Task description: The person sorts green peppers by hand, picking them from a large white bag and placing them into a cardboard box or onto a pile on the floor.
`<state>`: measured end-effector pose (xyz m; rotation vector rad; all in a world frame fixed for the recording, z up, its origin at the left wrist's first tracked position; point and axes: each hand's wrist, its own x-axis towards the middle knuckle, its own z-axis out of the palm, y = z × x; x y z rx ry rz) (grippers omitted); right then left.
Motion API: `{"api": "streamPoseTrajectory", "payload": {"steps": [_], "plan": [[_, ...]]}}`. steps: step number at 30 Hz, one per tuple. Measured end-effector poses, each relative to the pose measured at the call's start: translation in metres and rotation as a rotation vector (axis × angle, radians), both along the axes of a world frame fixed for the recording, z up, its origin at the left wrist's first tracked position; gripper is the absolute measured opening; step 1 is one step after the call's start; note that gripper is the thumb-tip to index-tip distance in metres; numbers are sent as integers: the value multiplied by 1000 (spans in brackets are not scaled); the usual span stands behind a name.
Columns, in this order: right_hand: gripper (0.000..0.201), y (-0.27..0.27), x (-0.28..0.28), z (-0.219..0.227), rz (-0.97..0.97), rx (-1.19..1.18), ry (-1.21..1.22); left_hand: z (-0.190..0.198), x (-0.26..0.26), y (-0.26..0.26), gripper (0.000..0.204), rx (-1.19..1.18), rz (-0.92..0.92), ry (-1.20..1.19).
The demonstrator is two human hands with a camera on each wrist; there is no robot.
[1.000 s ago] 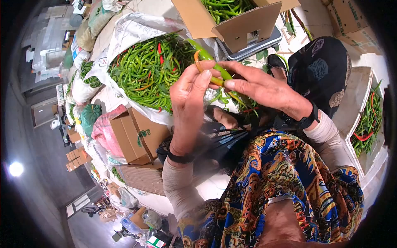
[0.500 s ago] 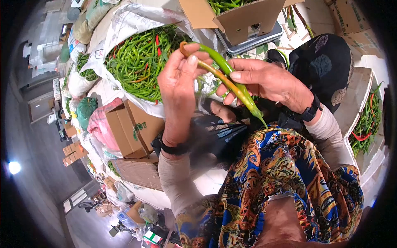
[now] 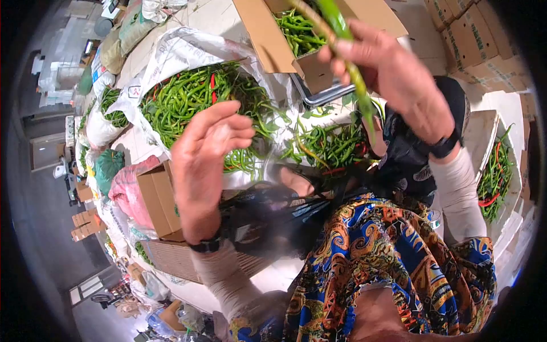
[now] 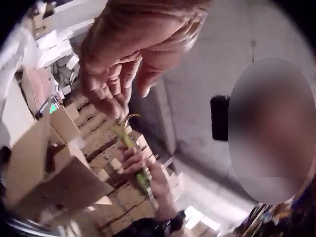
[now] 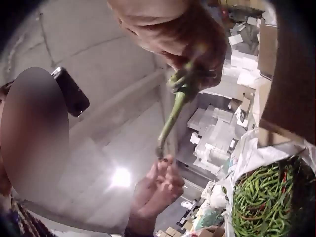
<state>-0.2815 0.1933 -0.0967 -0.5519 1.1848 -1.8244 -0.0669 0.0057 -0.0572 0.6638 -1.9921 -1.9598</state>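
My right hand (image 3: pixel 399 80) is raised at the upper right of the head view and grips a long green pepper (image 3: pixel 334 18) together with a slimmer yellowish-brown one (image 3: pixel 314 18). Their upper ends lie over the cardboard box (image 3: pixel 254 35) holding green peppers. My left hand (image 3: pixel 208 154) holds nothing, its fingers loosely bent, in front of a white sack (image 3: pixel 185 41) full of green and some red peppers (image 3: pixel 185 108). In the left wrist view, my left hand (image 4: pixel 143 49) hangs above the peppers. In the right wrist view, my right hand (image 5: pixel 182 44) grips a green pepper (image 5: pixel 173 118).
Loose peppers (image 3: pixel 336 145) lie on the floor between the feet. On the far right is a white foam box (image 3: pixel 481 134) with more peppers. An empty-looking carton (image 3: pixel 158 199) stands at the left, near a pink sack (image 3: pixel 134 191). Cartons (image 3: pixel 476 40) are stacked at upper right.
My left hand has let go of the peppers and moved left and down. My right hand has carried both peppers up and right, toward the cardboard box.
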Motion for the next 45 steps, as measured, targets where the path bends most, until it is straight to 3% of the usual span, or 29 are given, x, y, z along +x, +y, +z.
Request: {"api": "streamPoseTrajectory", "payload": {"steps": [3,5,7,8,9,10,11,13,14,16,17,18,19,20,22,23,24,27,28,29,30,31,32,34,36,39,41,43,45], "plan": [[33,-26,-60,-13,49,-168,48,20,15,-29,34,-62,-73,33],[39,-39,-76,-7,-38,66,248,21,30,-54,38,-131,17,-66],[28,-57,-78,1,134,-66,42,13,39,-68,34,-66,118,-69],[31,-70,-91,-11,147,62,201,0,46,-76,35,-99,185,-96],[34,-66,-69,-6,199,-166,170,-13,58,-82,37,-131,255,-137],[36,-61,-73,-16,37,-55,477,-28,70,-84,36,-147,270,-198],[38,-69,-65,-4,-131,44,806,-58,89,-106,39,-63,237,-217],[40,-53,-4,30,-214,325,787,-117,128,-93,38,-81,340,-123],[40,-45,10,26,-187,331,779,-142,146,-92,38,-74,290,-238],[28,-29,28,9,213,246,1080,-204,177,-92,35,-3,243,-387],[27,-31,44,0,311,400,610,-242,190,-88,31,61,248,-428],[27,-33,58,-31,388,421,393,-285,209,-77,28,241,337,-305],[27,-33,69,-68,475,361,470,-328,226,-65,25,417,422,-179],[30,-33,82,-109,531,469,566,-378,243,-60,25,431,429,-184],[32,-30,107,-182,645,557,793,-459,263,-51,18,-93,440,-554],[34,-22,119,-227,600,490,1070,-463,258,-44,18,-76,439,-562],[34,-23,132,-241,646,582,1166,-457,245,-39,18,-139,427,-499],[30,-13,144,-293,743,505,1372,-409,190,-20,20,-328,393,-305],[26,-13,145,-304,829,615,1356,-399,175,-15,21,-394,379,-242],[26,-11,148,-315,839,623,1346,-405,167,-11,21,-456,363,-178],[24,-6,147,-323,898,695,1390,-411,152,-7,27,-524,344,-294],[22,0,142,-330,957,768,1440,-411,151,-8,48,-778,92,-443],[21,11,141,-334,804,641,1502,-394,132,-8,47,-757,37,-424],[21,21,138,-333,860,687,1444,-378,108,3,47,-725,-27,-403],[21,22,129,-331,902,728,1398,-382,90,7,42,-875,-467,-569],[20,28,123,-323,990,796,1321,-404,89,12,42,-915,-510,-408],[20,27,121,-307,955,819,1359,-389,84,13,41,-834,-440,-424],[18,28,127,-320,905,858,1386,-371,86,7,36,192,1,-363],[17,19,132,-319,852,884,1423,-336,88,-11,30,307,11,-316]]}}
